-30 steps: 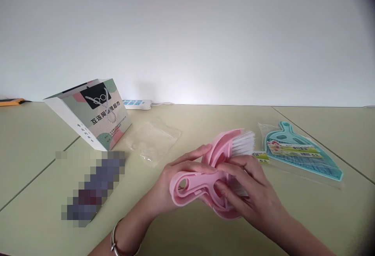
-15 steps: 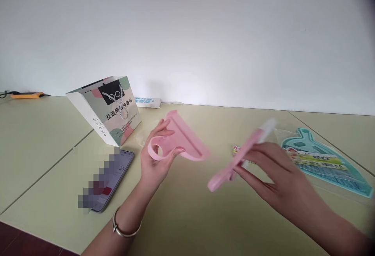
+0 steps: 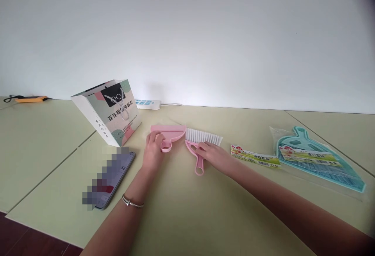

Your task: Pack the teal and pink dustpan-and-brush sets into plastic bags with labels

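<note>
A small pink dustpan (image 3: pixel 172 133) lies on the table, its ring handle towards me. My left hand (image 3: pixel 154 146) grips its left side beside the handle, fingers curled over it. To its right is a pink hand brush (image 3: pixel 191 148) with white bristles pointing away from me; its head meets the dustpan's right corner. My right hand (image 3: pixel 211 152) holds the brush, with its fingers over the neck and the looped handle end sticking out below. The undersides of both tools are hidden.
A paper bag (image 3: pixel 120 119) stands at the back left, with a phone (image 3: pixel 117 178) in front of it. A power strip (image 3: pixel 149 104) lies by the wall. On the right are a loose card label (image 3: pixel 254 159) and a bagged turquoise dustpan set (image 3: pixel 310 142).
Both hands have come down from the air and moved closer together. The dustpan and the brush now rest on the table side by side, bristles facing away.
</note>
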A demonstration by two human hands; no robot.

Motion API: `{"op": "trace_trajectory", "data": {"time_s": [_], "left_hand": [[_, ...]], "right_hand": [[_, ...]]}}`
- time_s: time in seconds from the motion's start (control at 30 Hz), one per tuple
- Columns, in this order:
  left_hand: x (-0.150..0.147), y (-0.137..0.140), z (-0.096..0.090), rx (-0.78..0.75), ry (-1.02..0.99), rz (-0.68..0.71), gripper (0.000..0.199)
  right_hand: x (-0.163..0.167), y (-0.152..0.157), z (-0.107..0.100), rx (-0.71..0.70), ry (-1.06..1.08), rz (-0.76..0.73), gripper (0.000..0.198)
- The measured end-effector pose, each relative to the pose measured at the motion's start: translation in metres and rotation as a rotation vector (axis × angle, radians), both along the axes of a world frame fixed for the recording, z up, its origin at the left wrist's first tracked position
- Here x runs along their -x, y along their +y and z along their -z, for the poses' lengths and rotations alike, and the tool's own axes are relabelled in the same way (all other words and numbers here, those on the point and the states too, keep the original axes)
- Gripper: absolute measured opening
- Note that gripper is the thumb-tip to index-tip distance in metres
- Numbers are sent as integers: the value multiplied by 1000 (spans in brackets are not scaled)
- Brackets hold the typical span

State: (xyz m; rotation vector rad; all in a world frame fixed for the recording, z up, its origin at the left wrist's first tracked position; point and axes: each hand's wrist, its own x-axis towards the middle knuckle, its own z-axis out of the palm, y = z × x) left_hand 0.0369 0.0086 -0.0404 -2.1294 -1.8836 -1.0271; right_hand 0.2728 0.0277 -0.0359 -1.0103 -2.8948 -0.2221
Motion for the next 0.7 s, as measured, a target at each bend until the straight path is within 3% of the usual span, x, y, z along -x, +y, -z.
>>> {"op": "trace_trajectory", "data": {"time_s": [0.1, 0.23, 0.33, 0.4, 0.43, 0.53, 0.63, 0.7], "left_hand": [[-1, -2, 0, 212, 71, 20, 25], [0, -2, 5, 296, 133, 52, 36], [1, -4, 9, 329, 169, 70, 41], [0, -6, 9, 332, 178, 73, 42], [-1, -8, 8, 325, 183, 70, 42], [-4, -10, 2, 256, 230, 37, 44], [-8, -11, -4, 143, 250, 7, 46], [-9, -10, -7, 91, 217, 17, 46]], "right_hand": [[1, 3, 1, 60, 14, 1, 35], [-27, 12, 6, 111, 219, 70, 51], [-91, 16, 15, -13, 523, 333, 32], [-150, 13, 24, -141, 679, 654, 21], [-181, 9, 28, -173, 714, 844, 21], [-257, -6, 41, -134, 802, 1393, 45], [-290, -16, 51, 45, 934, 1538, 57], [-292, -17, 54, -1, 1133, 1385, 56]]}}
